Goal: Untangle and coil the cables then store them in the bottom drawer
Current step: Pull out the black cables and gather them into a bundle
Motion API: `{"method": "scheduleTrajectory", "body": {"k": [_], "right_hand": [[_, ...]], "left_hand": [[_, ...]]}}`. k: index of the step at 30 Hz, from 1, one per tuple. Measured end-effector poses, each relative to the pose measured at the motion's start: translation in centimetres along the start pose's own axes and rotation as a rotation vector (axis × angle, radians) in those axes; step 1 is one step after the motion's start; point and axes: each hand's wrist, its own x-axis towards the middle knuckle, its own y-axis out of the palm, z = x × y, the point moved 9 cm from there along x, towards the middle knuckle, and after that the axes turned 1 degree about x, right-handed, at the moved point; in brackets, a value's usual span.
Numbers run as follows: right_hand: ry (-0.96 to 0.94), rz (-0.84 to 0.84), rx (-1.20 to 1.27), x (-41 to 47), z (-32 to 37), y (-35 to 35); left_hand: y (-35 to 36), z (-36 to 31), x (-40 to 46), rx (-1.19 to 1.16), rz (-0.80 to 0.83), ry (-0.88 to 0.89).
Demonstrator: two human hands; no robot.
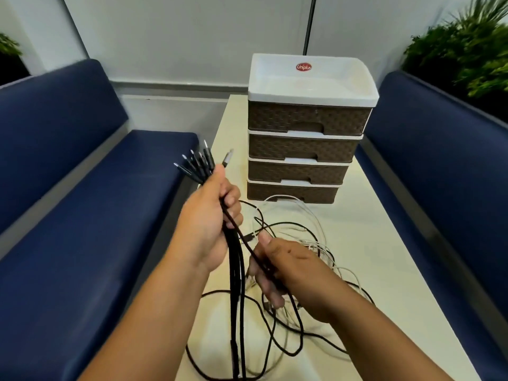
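Head view, single frame. Left hand (210, 215) is raised over the near left part of the table (384, 243), fingers curled round a bundle of black cables (236, 270). Their plug ends (196, 166) fan out above the fist, pointing up and away; one plug with a grey metal shell (227, 158) stands at the right of the fan. Below the fist the black leads hang straight down, side by side, to the bottom edge of the frame.

Right hand (283, 270) sits lower and to the right, just beside the hanging bundle. It pinches one black lead that runs diagonally up into the left fist; thumb on top, fingers curled underneath.

On the cream tabletop beneath both hands lies a loose tangle: black loops near the front edge, and white cables (316, 229) looping from the right hand towards the drawer unit (305, 149). Black and white strands cross each other; individual runs cannot be separated by eye.

Drawer unit stands at the far end of the table: four brown woven-pattern drawers in a white frame, white tray top. Red oval label (303, 67) on the tray reads "Uniplus". All four drawers are closed, bottom drawer (291, 192) included; a white loop lies just in front of it.

Blue benches (82, 215) flank the table left and right. Green plants (467, 50) at upper right, blurred.
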Motion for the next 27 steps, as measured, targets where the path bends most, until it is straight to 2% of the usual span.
{"method": "scheduleTrajectory", "body": {"k": [3, 6, 9, 11, 13, 16, 18, 23, 27], "right_hand": [[0.186, 0.145, 0.049, -1.2, -4.7, 0.3], [0.324, 0.211, 0.193, -2.5, -8.9, 0.6], [0.432, 0.053, 0.177, -2.6, -12.4, -0.3], [0.430, -0.129, -0.107, -1.8, -13.6, -1.7], [0.399, -0.207, -0.515, -0.8, -13.3, -2.3], [0.432, -0.064, -0.993, -0.1, -14.0, -0.3], [0.418, -0.031, -1.125, -0.2, -14.9, 0.7], [0.397, -0.042, -1.132, -2.2, -16.5, 0.6], [0.355, -0.147, -0.765, -5.0, -17.0, -0.5]], "left_hand": [[-1.5, -1.6, 0.4, -0.218, 0.039, -0.015], [-2.6, -2.6, 0.4, -0.345, 0.128, -0.069], [-2.3, -3.2, -0.1, -0.397, 0.281, -0.103], [-2.1, -3.2, -0.6, -0.364, 0.326, -0.104], [-1.7, -3.0, -1.1, -0.342, 0.348, -0.110], [-1.3, -2.6, -2.0, -0.333, 0.347, -0.129], [-1.2, -2.4, -2.5, -0.327, 0.339, -0.140], [-1.2, -2.0, -4.0, -0.294, 0.292, -0.116], [-0.6, -1.1, -5.7, -0.276, 0.262, -0.113]]}}
